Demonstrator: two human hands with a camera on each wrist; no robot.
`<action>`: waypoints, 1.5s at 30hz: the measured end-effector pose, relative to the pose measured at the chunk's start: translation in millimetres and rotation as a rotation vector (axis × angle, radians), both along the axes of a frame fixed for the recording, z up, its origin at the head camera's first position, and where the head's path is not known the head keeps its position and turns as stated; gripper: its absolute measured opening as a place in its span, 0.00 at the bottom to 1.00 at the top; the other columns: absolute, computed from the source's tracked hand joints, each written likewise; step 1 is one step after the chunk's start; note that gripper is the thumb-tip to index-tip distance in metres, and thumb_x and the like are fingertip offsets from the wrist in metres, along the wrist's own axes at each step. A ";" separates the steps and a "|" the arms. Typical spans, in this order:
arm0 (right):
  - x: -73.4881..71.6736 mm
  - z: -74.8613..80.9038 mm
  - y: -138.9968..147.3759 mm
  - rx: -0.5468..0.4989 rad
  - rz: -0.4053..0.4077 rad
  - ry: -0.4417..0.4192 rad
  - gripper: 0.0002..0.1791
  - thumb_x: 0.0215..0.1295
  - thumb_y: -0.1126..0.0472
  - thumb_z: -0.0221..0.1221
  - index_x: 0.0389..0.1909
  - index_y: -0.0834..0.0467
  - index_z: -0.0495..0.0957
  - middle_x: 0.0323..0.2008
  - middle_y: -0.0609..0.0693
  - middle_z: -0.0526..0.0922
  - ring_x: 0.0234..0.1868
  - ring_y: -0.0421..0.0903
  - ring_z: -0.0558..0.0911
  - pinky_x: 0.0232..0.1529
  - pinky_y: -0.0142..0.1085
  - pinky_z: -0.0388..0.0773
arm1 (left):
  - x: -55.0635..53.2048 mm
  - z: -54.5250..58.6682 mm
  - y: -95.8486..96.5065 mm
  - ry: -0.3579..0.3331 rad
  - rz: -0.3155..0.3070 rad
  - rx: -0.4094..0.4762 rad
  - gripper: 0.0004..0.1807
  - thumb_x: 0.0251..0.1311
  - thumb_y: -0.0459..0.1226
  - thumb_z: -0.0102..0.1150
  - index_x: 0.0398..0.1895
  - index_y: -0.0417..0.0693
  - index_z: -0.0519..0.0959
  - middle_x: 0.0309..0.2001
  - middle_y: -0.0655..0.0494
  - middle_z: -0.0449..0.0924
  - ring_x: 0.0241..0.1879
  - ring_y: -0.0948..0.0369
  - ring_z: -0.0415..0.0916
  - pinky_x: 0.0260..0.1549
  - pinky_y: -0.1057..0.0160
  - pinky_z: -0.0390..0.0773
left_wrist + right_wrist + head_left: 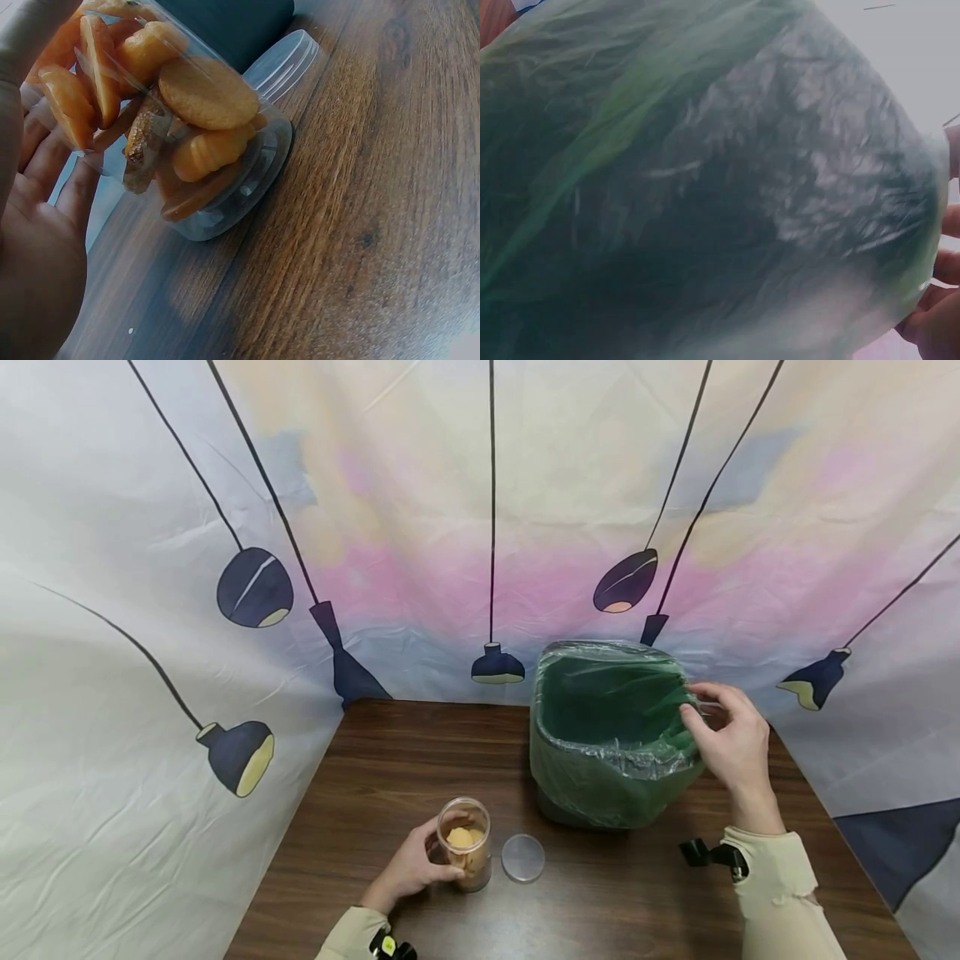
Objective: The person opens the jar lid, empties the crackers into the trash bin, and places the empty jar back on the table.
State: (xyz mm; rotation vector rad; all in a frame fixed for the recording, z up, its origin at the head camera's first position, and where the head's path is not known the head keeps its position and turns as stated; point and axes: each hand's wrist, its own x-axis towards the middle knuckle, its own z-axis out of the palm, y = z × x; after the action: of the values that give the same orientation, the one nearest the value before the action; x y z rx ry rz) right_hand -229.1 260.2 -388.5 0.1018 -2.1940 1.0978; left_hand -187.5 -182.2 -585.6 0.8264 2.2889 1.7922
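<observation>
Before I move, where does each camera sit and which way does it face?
Head: worn on the head, facing forward and down at jar, lid and bin; left hand, right hand and sleeves show.
Left wrist: on that wrist, facing the jar; left hand shows.
Right wrist: on that wrist, facing the liner; part of right hand shows at right.
Shared: head and left wrist both show jar and lid.

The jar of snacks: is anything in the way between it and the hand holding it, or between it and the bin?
Nothing visible separates the left hand from the jar. Toward the bin, only a low, flat lid lies beside the jar; it seems easy to pass over.
</observation>
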 end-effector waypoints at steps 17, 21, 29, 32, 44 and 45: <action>-3.6 -9.7 4.9 0.022 -0.050 -0.103 0.16 0.64 0.57 0.61 0.50 0.60 0.81 0.52 0.53 0.79 0.44 0.22 0.72 0.44 0.13 0.67 | -0.8 -1.8 -0.7 -0.001 -0.038 0.039 0.40 0.47 0.31 0.74 0.66 0.50 0.68 0.65 0.49 0.72 0.63 0.62 0.69 0.60 0.67 0.68; -3.5 -11.0 6.1 0.043 -0.058 -0.125 0.17 0.64 0.55 0.61 0.51 0.58 0.82 0.53 0.53 0.79 0.43 0.21 0.70 0.43 0.14 0.66 | -1.2 -4.0 -0.6 0.028 -0.039 0.031 0.41 0.46 0.30 0.74 0.67 0.49 0.68 0.64 0.48 0.73 0.63 0.63 0.70 0.59 0.67 0.69; -2.9 -13.1 10.0 0.061 -0.059 -0.148 0.17 0.65 0.55 0.60 0.51 0.57 0.82 0.52 0.53 0.79 0.41 0.24 0.71 0.40 0.20 0.68 | -3.4 -7.2 -0.8 0.073 -0.049 0.041 0.41 0.45 0.26 0.73 0.66 0.39 0.67 0.63 0.41 0.72 0.62 0.63 0.70 0.58 0.68 0.69; -2.6 -14.1 11.6 0.074 -0.056 -0.159 0.17 0.65 0.54 0.60 0.51 0.57 0.82 0.51 0.54 0.79 0.40 0.23 0.71 0.39 0.21 0.68 | -2.5 -6.7 -0.8 0.063 -0.049 0.042 0.41 0.45 0.27 0.73 0.67 0.42 0.67 0.64 0.44 0.73 0.62 0.64 0.70 0.59 0.69 0.69; -1.0 -13.7 20.8 0.102 0.011 -0.233 0.19 0.68 0.53 0.58 0.55 0.57 0.79 0.50 0.56 0.79 0.40 0.17 0.68 0.38 0.21 0.68 | -2.2 -7.0 -0.8 0.015 -0.009 0.036 0.41 0.44 0.33 0.77 0.66 0.50 0.69 0.62 0.48 0.74 0.61 0.64 0.71 0.59 0.69 0.68; -0.8 -13.2 21.3 0.100 0.020 -0.236 0.19 0.68 0.53 0.58 0.55 0.57 0.79 0.49 0.56 0.80 0.40 0.17 0.68 0.38 0.20 0.68 | -2.2 -7.0 -1.0 0.013 -0.007 0.037 0.42 0.44 0.33 0.77 0.66 0.50 0.69 0.62 0.48 0.75 0.61 0.64 0.71 0.59 0.69 0.68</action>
State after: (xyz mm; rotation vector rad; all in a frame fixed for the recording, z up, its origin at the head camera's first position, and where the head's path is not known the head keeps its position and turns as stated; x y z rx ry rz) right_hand -229.8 281.5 -401.7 0.0400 -2.4635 1.0557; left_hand -189.7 -183.2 -592.6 0.8541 2.2644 1.8368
